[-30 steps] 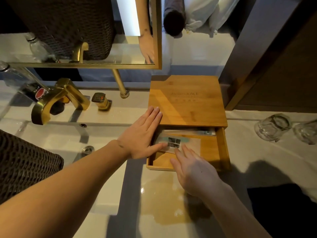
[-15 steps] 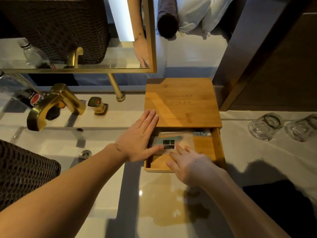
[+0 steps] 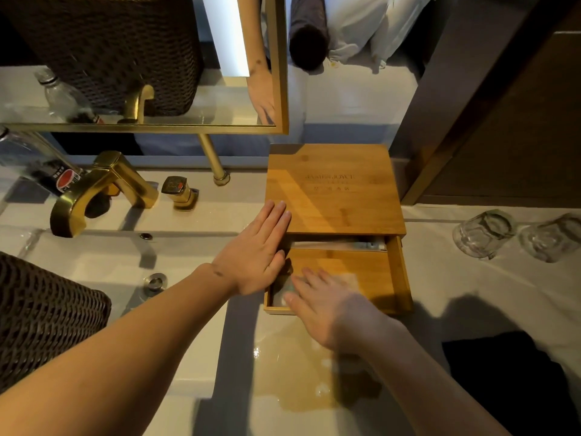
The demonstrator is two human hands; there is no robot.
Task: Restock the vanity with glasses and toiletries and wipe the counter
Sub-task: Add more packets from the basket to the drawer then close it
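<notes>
A bamboo box stands on the white counter with its drawer pulled out toward me. My left hand lies flat against the box's left side, fingers straight. My right hand, blurred, rests flat over the drawer's front left corner on a clear toiletry packet. A second packet lies at the back of the drawer, half under the lid. Two clear glasses sit on the counter to the right of the box.
A gold faucet and its handle stand behind the sink at left. A plastic bottle leans at far left, a dark woven basket sits at lower left. The mirror hangs above. Something dark lies at lower right.
The clear packet has slid from the middle of the drawer to its front left corner under my right hand. My left hand stays against the box.
</notes>
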